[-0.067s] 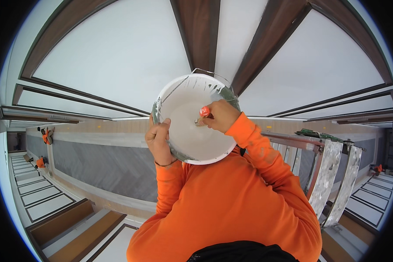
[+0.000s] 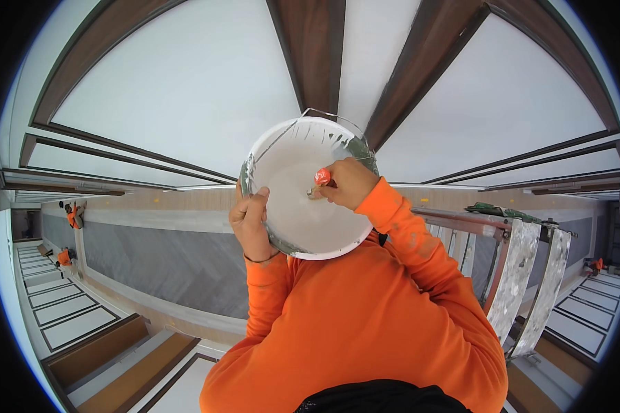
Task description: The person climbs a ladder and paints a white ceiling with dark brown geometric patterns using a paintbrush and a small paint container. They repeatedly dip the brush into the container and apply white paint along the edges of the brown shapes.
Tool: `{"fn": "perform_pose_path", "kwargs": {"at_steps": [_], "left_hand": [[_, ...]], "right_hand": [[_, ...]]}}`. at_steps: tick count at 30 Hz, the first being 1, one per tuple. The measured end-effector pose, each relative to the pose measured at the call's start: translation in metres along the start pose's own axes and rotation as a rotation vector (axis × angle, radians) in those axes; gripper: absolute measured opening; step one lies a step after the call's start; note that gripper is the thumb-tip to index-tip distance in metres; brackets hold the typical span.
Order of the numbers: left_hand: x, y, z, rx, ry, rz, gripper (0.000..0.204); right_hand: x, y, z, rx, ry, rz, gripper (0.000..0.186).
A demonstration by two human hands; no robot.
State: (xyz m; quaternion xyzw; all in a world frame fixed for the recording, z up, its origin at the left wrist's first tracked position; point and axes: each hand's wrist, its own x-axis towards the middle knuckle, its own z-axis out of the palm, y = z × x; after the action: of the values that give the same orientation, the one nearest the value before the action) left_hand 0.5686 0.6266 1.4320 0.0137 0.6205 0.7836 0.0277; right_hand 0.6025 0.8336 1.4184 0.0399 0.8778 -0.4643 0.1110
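Observation:
A round white bucket (image 2: 272, 146) of off-white paint (image 2: 300, 206) is held up in front of my chest. Drips run down its far inner wall, and dark green patches mark its rim. My left hand (image 2: 250, 219) clasps the bucket's left side, thumb over the rim and the other fingers mostly hidden outside. Over the bucket's right half, my right hand (image 2: 351, 183) is closed around a paintbrush (image 2: 322, 177) with a red handle end. A bit of metal shows below the handle; its bristles cannot be made out. The thin wire handle (image 2: 337, 113) stands over the far rim.
A white wall (image 2: 179, 89) with dark brown wooden trim (image 2: 315, 55) rises ahead of me. To my right stands a paint-spattered stepladder (image 2: 520, 275) with green cloth (image 2: 499, 210) on it. Grey floor (image 2: 165, 261) stretches below. People in orange (image 2: 72, 215) are far off.

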Motion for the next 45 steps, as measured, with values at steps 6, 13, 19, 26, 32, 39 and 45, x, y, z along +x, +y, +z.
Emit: {"fn": "perform_pose_path", "kwargs": {"at_steps": [6, 13, 19, 26, 32, 39, 45], "left_hand": [[-0.007, 0.002, 0.003, -0.016, 0.037, -0.046, 0.041], [-0.011, -0.001, -0.002, -0.081, 0.124, -0.057, 0.036], [-0.016, 0.001, -0.005, -0.109, 0.232, -0.056, 0.03], [-0.015, -0.001, -0.012, -0.163, 0.286, -0.113, 0.038], [-0.003, -0.027, -0.023, -0.176, 0.187, -0.05, 0.041], [0.004, -0.019, -0.01, -0.144, 0.15, -0.094, 0.039], [0.007, -0.008, 0.002, -0.139, 0.131, -0.114, 0.031]], "right_hand": [[-0.01, 0.0, -0.005, -0.103, 0.123, -0.089, 0.026], [-0.033, -0.016, -0.024, 0.561, 0.153, -0.044, 0.025], [-0.038, -0.004, -0.048, 0.946, 0.186, 0.006, 0.032], [-0.028, 0.009, -0.037, 1.187, 0.331, -0.017, 0.015], [-0.022, 0.016, -0.03, 1.283, 0.493, -0.032, 0.024], [-0.021, 0.018, -0.035, 1.408, 0.54, -0.024, 0.022], [-0.021, 0.027, -0.032, 1.78, 0.246, -0.397, 0.019]]}}
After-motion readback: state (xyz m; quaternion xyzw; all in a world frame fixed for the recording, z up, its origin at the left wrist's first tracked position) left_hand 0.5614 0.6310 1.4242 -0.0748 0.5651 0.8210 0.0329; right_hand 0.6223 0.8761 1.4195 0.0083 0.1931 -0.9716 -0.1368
